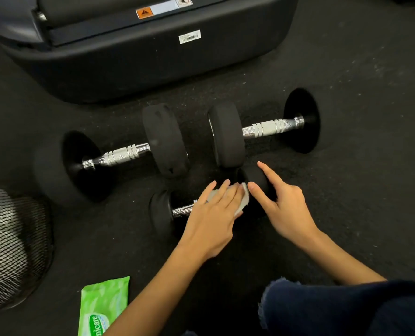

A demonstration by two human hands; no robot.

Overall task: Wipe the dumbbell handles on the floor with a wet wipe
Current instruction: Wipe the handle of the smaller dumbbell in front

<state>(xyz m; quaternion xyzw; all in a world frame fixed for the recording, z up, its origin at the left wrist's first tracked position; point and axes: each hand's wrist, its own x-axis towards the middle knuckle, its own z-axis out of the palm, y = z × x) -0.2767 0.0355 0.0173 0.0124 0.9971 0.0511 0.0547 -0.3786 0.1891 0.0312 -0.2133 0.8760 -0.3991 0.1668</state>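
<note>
Three black dumbbells with chrome handles lie on the dark floor. The small dumbbell [161,214] lies nearest me. My left hand [213,212] lies over its handle with a white wet wipe [242,202] under the fingers, which curl around wipe and handle. My right hand [281,204] rests on the small dumbbell's right weight head [257,177], fingers fairly straight, index finger raised. Behind them lie a large dumbbell at left [119,155] and another large dumbbell at right [269,127], untouched.
A black machine base [153,57] stands just behind the dumbbells. A wire fan guard [10,246] sits at the left edge. A green pack of wipes [102,309] lies on the floor near my left forearm. My knee in dark fabric [347,309] is at bottom right.
</note>
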